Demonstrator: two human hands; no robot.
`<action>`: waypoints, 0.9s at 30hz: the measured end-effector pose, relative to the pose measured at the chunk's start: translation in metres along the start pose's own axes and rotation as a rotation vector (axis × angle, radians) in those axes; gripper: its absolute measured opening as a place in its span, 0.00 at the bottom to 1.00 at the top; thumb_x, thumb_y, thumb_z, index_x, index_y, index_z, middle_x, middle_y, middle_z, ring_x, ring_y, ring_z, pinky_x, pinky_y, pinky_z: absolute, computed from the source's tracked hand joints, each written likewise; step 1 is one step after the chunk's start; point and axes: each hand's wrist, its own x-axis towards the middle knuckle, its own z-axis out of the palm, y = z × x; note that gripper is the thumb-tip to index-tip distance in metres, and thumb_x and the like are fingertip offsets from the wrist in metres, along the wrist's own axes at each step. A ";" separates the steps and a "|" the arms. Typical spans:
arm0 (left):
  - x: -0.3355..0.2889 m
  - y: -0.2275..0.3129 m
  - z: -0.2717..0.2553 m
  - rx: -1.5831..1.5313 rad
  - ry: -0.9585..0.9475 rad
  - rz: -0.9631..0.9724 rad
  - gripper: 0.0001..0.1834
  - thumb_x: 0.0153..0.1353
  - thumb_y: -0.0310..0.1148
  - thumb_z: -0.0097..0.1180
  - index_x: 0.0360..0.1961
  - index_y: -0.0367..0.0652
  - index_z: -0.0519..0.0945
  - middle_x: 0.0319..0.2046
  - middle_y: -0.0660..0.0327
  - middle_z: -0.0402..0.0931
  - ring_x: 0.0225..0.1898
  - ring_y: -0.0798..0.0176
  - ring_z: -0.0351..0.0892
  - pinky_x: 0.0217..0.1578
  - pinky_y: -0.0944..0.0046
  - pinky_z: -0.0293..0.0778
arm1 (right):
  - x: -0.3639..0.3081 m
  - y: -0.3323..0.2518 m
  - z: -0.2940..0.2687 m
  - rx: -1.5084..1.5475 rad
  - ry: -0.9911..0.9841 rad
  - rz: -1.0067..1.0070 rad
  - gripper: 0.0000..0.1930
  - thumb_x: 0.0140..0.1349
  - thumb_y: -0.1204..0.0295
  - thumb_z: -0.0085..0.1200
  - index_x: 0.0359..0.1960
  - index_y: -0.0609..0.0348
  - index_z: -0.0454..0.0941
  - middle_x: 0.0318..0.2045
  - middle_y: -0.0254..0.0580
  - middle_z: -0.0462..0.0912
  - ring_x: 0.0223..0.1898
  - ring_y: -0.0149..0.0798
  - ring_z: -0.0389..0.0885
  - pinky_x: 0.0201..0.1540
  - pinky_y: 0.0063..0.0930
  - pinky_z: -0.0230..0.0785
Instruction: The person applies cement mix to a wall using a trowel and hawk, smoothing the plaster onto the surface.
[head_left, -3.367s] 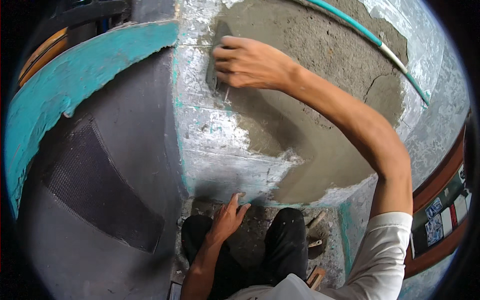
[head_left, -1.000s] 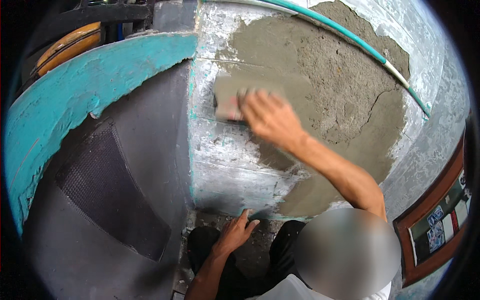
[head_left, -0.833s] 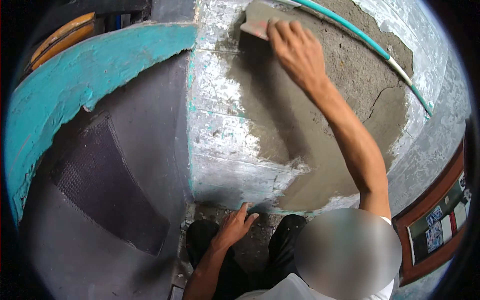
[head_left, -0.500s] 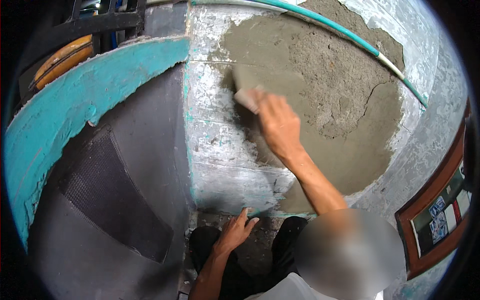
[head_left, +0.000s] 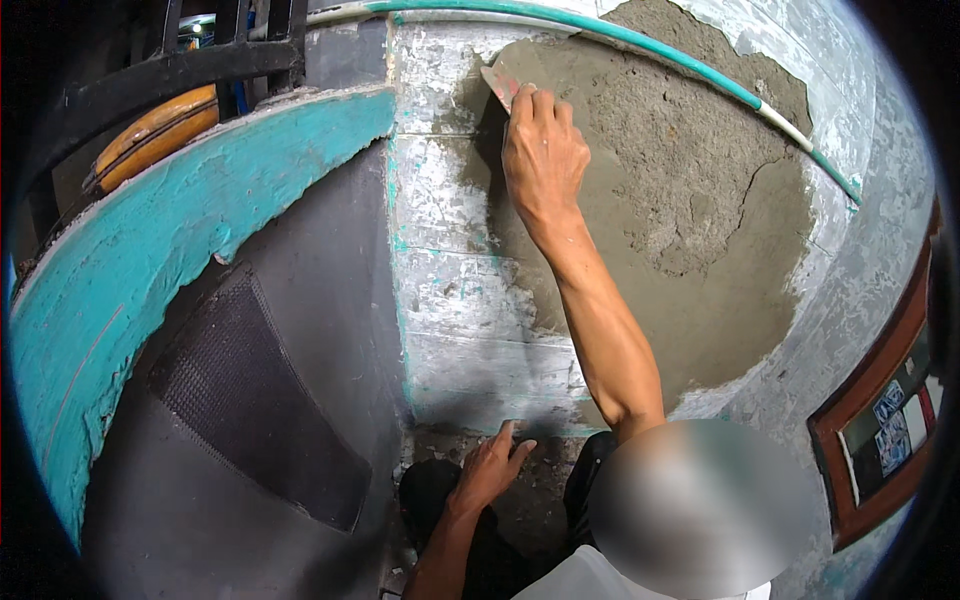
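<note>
Your right hand (head_left: 545,160) has its fingers (head_left: 544,104) clamped on the trowel (head_left: 501,87); it pokes out past them, leftward, over plaster (head_left: 695,325). Your left hand (head_left: 486,472): thumb and finger apart.

Site: corner of a building under repair; whether home or shop, cannot be told. Evidence: one wall (head_left: 455,290), scuffed white and grey, with smooth grey plaster (head_left: 700,325) beside and below a rough bare patch (head_left: 690,150); one ragged-edged teal band (head_left: 250,155); one teal-and-white pipe (head_left: 640,42); black metal bars (head_left: 200,63); debris-strewn floor (head_left: 548,462).
</note>
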 end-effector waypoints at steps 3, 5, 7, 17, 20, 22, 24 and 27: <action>0.000 -0.007 0.001 -0.027 0.041 0.028 0.30 0.78 0.50 0.56 0.67 0.35 0.71 0.44 0.35 0.84 0.49 0.32 0.85 0.51 0.40 0.78 | -0.010 -0.014 0.005 0.009 -0.035 -0.016 0.15 0.59 0.77 0.60 0.49 0.66 0.84 0.41 0.42 0.82 0.41 0.42 0.82 0.31 0.33 0.80; 0.001 -0.011 0.004 -0.028 0.036 0.026 0.30 0.78 0.48 0.58 0.69 0.39 0.71 0.44 0.37 0.84 0.46 0.37 0.87 0.49 0.43 0.79 | -0.023 -0.030 0.001 0.064 -0.072 -0.068 0.15 0.59 0.76 0.59 0.48 0.66 0.83 0.43 0.45 0.82 0.43 0.44 0.82 0.31 0.37 0.80; 0.003 -0.014 0.007 -0.051 0.023 0.035 0.30 0.77 0.48 0.58 0.70 0.40 0.70 0.45 0.36 0.83 0.48 0.35 0.86 0.50 0.42 0.79 | -0.046 -0.054 -0.015 0.150 -0.134 -0.181 0.18 0.58 0.76 0.59 0.51 0.66 0.82 0.44 0.46 0.82 0.46 0.45 0.82 0.34 0.38 0.81; 0.002 -0.010 0.002 -0.022 0.013 0.022 0.29 0.77 0.48 0.58 0.67 0.37 0.72 0.50 0.36 0.84 0.51 0.33 0.86 0.53 0.43 0.79 | -0.062 0.009 -0.048 0.100 -0.162 -0.058 0.22 0.59 0.75 0.59 0.57 0.66 0.81 0.42 0.42 0.82 0.39 0.41 0.82 0.32 0.34 0.79; 0.003 -0.005 0.004 -0.056 0.013 0.090 0.30 0.77 0.48 0.58 0.68 0.36 0.71 0.51 0.35 0.83 0.53 0.32 0.85 0.53 0.43 0.79 | -0.109 -0.026 -0.053 0.182 -0.248 -0.402 0.22 0.63 0.75 0.57 0.60 0.68 0.78 0.48 0.44 0.83 0.47 0.43 0.83 0.36 0.37 0.82; 0.004 -0.001 0.005 0.035 0.001 0.020 0.31 0.77 0.49 0.58 0.69 0.37 0.71 0.52 0.35 0.83 0.53 0.33 0.85 0.53 0.43 0.79 | -0.137 -0.029 -0.068 0.432 -0.439 -0.277 0.22 0.61 0.77 0.60 0.59 0.61 0.81 0.45 0.40 0.84 0.42 0.43 0.84 0.34 0.35 0.82; 0.003 0.000 0.004 0.010 0.030 0.041 0.31 0.77 0.50 0.58 0.69 0.37 0.71 0.52 0.35 0.83 0.53 0.33 0.85 0.54 0.42 0.79 | -0.144 -0.003 -0.070 0.402 -0.293 -0.135 0.25 0.58 0.77 0.63 0.60 0.60 0.81 0.44 0.41 0.84 0.41 0.45 0.84 0.34 0.36 0.81; 0.001 0.002 0.001 0.008 0.011 0.015 0.33 0.77 0.51 0.57 0.70 0.36 0.71 0.53 0.34 0.83 0.54 0.31 0.85 0.54 0.40 0.78 | -0.134 0.043 -0.070 0.211 -0.258 0.073 0.28 0.57 0.74 0.67 0.62 0.59 0.80 0.43 0.41 0.83 0.41 0.44 0.83 0.35 0.38 0.81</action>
